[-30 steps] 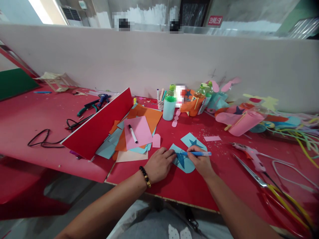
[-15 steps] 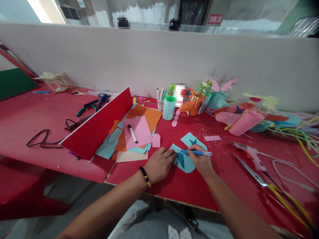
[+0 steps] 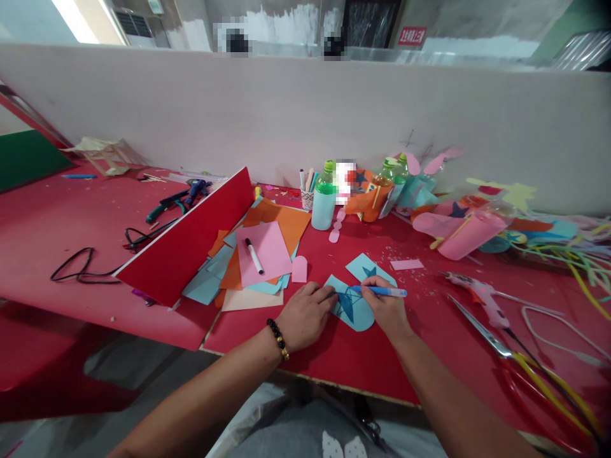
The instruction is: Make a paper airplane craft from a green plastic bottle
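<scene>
My right hand (image 3: 387, 306) grips a blue marker (image 3: 386, 291), its tip on a light blue paper piece (image 3: 361, 319) with a rounded end. A dark blue star (image 3: 346, 306), partly filled in, is drawn on that paper. With fingers stretched over the paper's left edge, my left hand (image 3: 309, 313) presses it flat on the red table. Just behind lies a second light blue paper piece (image 3: 359, 262) bearing a smaller blue star, partly covered by my right hand. A pink arch-shaped paper (image 3: 300, 270) lies beyond my left fingers.
Coloured sheets (image 3: 265, 251) with a black-capped marker (image 3: 254, 256) lie left, beside an upright red board (image 3: 191, 238). Right are a pink glue gun (image 3: 480, 298) and large scissors (image 3: 501, 348). A paper-wrapped bottle (image 3: 323, 203), a pen cup (image 3: 307, 200) and several crafts stand along the white partition (image 3: 286, 114).
The marker's tip has shifted slightly across the star, with a small move of my right hand. My left hand and the papers stay in place.
</scene>
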The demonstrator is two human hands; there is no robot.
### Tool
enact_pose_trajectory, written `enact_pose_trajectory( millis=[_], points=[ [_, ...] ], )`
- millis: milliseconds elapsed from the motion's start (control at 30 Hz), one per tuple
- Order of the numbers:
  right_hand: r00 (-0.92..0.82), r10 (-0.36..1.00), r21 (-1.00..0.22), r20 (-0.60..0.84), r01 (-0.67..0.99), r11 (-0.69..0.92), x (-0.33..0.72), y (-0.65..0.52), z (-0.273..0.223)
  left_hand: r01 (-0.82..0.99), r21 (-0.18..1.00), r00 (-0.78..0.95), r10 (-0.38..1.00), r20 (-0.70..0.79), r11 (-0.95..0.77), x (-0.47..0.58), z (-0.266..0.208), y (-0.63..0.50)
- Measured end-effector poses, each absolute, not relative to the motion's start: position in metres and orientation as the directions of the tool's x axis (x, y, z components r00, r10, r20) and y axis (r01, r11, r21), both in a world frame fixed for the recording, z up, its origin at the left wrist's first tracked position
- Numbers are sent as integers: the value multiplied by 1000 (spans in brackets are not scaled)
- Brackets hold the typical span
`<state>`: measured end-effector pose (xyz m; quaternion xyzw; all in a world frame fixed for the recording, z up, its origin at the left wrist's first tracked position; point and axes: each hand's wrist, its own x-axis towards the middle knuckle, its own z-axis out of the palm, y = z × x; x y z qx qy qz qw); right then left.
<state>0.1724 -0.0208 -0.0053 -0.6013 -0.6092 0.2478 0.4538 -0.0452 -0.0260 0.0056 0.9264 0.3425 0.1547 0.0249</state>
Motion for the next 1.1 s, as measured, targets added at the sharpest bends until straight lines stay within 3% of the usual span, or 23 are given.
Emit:
enact_pose_trajectory(
  millis=[1100],
  points=[
    [117,965,-854,234,500,146,173,-24,-3,622,146,725,636,262,-769,-45,5,-26]
  ],
)
